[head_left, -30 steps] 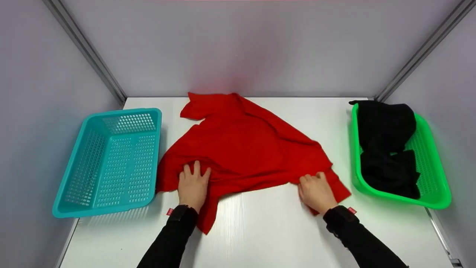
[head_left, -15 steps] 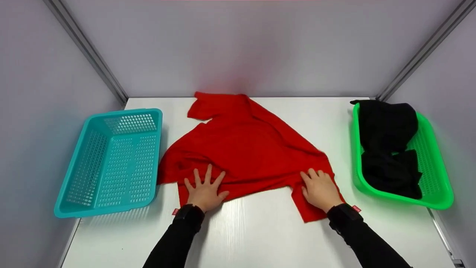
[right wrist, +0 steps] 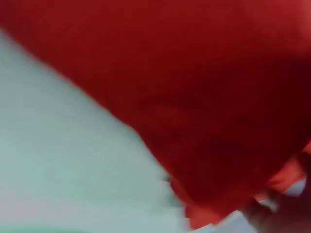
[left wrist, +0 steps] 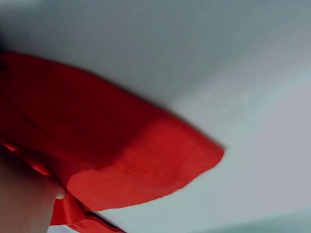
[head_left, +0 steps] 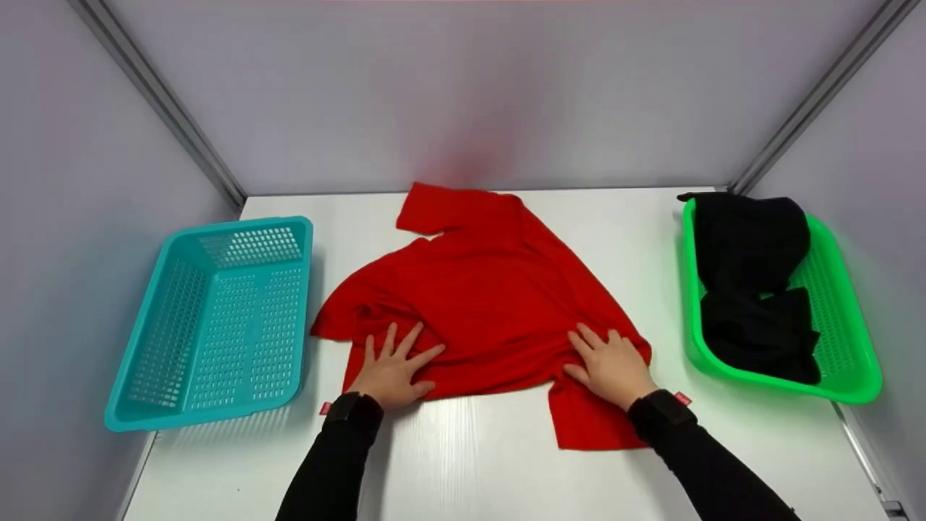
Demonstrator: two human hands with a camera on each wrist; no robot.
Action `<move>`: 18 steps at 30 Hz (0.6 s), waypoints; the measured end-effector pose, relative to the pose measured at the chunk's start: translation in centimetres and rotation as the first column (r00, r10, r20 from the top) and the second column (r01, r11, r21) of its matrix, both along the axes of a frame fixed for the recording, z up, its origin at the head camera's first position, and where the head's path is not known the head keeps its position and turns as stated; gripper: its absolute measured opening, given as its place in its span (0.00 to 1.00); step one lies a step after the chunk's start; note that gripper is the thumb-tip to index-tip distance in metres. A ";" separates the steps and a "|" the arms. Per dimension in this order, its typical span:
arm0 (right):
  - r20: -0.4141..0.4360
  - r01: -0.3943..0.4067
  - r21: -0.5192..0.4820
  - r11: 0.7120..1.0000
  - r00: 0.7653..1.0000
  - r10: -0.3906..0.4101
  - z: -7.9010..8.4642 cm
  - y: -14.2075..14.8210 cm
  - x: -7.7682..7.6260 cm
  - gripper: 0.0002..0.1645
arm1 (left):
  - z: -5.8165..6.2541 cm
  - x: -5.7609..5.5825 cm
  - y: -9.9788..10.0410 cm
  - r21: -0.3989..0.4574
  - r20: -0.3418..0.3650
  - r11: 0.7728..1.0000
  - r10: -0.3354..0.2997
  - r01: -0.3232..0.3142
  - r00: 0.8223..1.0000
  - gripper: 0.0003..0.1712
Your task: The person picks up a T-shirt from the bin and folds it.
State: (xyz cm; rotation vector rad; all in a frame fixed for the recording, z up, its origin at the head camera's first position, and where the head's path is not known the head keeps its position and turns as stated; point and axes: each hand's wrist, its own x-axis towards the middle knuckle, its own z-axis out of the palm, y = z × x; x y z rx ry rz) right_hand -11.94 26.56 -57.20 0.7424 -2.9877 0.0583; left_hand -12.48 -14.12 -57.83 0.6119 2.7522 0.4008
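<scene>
A rumpled red T-shirt [head_left: 485, 282] lies spread at an angle on the white table, with one sleeve toward the back wall and another flap hanging toward the front right. My left hand [head_left: 391, 376] rests on its lower left part, fingers spread and straight. On the lower right part rests my right hand [head_left: 615, 370], its fingers extended over the cloth. Wrinkles run between the two hands. In the left wrist view, a pointed flap of the red cloth [left wrist: 131, 150] lies beside the hand; the right wrist view is blurred and mostly filled by red cloth [right wrist: 194, 97].
A turquoise perforated basket [head_left: 307, 289] with nothing in it stands at the left. At the right is a bright green basket [head_left: 854, 325] holding black cloth [head_left: 752, 246], part of which hangs over its back rim. Grey walls [head_left: 463, 94] enclose the table on three sides.
The T-shirt has shifted right and its folds have been rearranged. The right hand has gone from curled on the cloth to fingers spread; a flap now lies out in front of it.
</scene>
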 end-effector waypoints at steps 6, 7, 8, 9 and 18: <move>-0.148 -0.157 -0.131 0.979 0.979 0.137 0.7 -1.7 0.0 0.15 | -0.3 -0.1 -0.1 -0.059 -0.202 0.996 0.060 -0.073 0.977 0.31; -0.135 -0.173 -0.143 0.975 0.979 0.154 0.7 -1.6 -0.2 0.12 | -0.3 0.0 -0.1 -0.061 -0.218 0.993 0.083 -0.098 0.972 0.31; -0.115 -0.182 -0.140 0.973 0.979 0.167 0.8 -1.4 -0.4 0.10 | -0.3 0.1 -0.1 -0.048 -0.218 0.991 0.108 -0.121 0.970 0.31; -0.094 -0.186 -0.128 0.974 0.980 0.175 0.7 -1.0 -0.6 0.13 | -0.2 0.2 -0.2 -0.035 -0.202 0.989 0.133 -0.143 0.970 0.31; -0.287 0.204 -0.013 0.979 0.937 -0.199 -0.5 5.0 -0.9 0.08 | -0.5 0.8 -1.1 0.019 -0.050 0.968 0.249 -0.249 0.967 0.35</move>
